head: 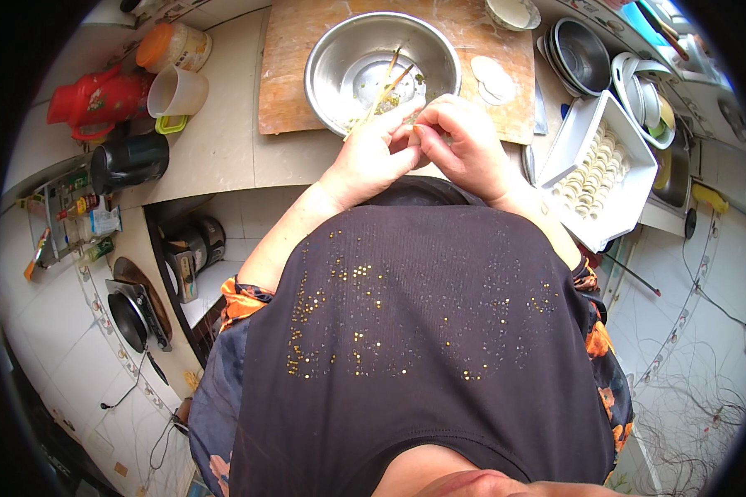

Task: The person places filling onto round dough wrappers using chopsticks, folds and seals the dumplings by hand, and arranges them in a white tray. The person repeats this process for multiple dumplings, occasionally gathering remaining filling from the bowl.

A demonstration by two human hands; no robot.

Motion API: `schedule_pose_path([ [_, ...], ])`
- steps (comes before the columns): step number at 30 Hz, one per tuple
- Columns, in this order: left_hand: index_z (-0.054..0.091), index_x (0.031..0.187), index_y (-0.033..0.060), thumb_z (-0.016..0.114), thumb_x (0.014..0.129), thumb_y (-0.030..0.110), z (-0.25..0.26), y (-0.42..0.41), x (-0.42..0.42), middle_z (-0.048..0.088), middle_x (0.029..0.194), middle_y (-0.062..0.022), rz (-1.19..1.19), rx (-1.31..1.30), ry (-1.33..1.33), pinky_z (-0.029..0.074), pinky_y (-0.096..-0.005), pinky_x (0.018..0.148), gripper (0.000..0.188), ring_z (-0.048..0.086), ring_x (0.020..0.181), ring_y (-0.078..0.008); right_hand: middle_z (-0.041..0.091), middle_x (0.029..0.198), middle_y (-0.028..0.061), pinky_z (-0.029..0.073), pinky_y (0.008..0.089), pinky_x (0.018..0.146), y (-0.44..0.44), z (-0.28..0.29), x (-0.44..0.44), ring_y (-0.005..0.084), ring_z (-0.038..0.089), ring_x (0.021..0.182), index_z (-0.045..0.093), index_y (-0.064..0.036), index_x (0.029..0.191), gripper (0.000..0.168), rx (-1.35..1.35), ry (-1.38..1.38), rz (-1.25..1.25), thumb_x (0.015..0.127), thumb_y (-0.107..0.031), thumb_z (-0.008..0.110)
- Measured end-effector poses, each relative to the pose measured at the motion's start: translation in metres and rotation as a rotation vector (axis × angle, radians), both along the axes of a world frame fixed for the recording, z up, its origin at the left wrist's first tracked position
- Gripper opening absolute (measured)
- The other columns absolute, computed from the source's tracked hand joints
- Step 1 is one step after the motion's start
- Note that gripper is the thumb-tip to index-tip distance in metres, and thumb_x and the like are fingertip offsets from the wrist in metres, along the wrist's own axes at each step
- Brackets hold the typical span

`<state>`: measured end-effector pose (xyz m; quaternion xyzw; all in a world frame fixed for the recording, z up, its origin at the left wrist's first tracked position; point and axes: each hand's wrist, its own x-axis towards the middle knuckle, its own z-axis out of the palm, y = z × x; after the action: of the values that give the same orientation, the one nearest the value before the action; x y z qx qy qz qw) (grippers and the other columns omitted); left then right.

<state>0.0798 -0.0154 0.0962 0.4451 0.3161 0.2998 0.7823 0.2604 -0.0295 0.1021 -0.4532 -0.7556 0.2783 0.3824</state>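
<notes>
My left hand (376,152) and my right hand (463,143) meet at the near rim of a stainless steel bowl (323,87). Their fingertips pinch what appears to be a small dumpling (414,140), mostly hidden by the fingers. Inside the bowl are bits of green filling (390,102) stuck to the metal. A pair of wooden chopsticks (385,90) leans across it, the near ends passing beside my left hand. Several round dough wrappers (493,79) lie overlapping on the floured wooden board (286,74), right of the bowl.
At right, a white plastic bin (637,186) holds rows of dumplings (590,177). A knife (539,112) lies along the board's right edge, with dark bowls (581,56) beyond. A small bowl (513,13) stands at the back. On the left are a red thermos (99,102) and a plastic cup (177,92).
</notes>
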Motion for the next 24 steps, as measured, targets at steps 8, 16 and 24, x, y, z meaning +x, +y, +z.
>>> schedule_pose_path([
  [8, 0.064, 0.121, 0.0, 0.065, 0.094, 0.019, -0.0011, 0.006, -0.0085, 0.067, 0.109, -0.0034, -0.067, 0.066, 0.375, 0.048, -0.0244, 0.089, 0.033, 0.059, 0.1, -0.0079, 0.063, 0.082, 0.0122, 0.051, 0.0373, 0.07, 0.001, -0.0027, 0.0015, 0.0298, 0.063, 0.077, 0.064, -0.003, 0.091, 0.01, -0.041, 0.022, -0.071, 0.085, -0.011, 0.066],
  [16, 0.065, 0.117, -0.0006, 0.066, 0.094, 0.02, -0.0054, 0.0029, -0.0091, 0.068, 0.106, -0.0033, -0.138, 0.032, 0.412, 0.048, -0.0237, 0.088, 0.032, 0.06, 0.097, -0.0073, 0.062, 0.082, 0.0128, 0.051, 0.0399, 0.072, -0.0036, -0.0042, -0.0026, 0.0318, 0.062, 0.079, 0.062, -0.004, 0.087, 0.01, 0.0, -0.073, -0.062, 0.082, -0.012, 0.066],
  [24, 0.067, 0.113, -0.0001, 0.066, 0.093, 0.019, -0.0002, 0.0025, -0.0073, 0.068, 0.102, -0.0023, -0.16, 0.136, 0.516, 0.048, -0.0234, 0.084, 0.028, 0.059, 0.093, -0.0073, 0.061, 0.086, 0.0107, 0.051, 0.0388, 0.073, -0.0015, -0.0055, -0.0029, 0.031, 0.062, 0.082, 0.062, -0.004, 0.091, 0.014, 0.068, -0.19, -0.006, 0.083, -0.015, 0.067],
])
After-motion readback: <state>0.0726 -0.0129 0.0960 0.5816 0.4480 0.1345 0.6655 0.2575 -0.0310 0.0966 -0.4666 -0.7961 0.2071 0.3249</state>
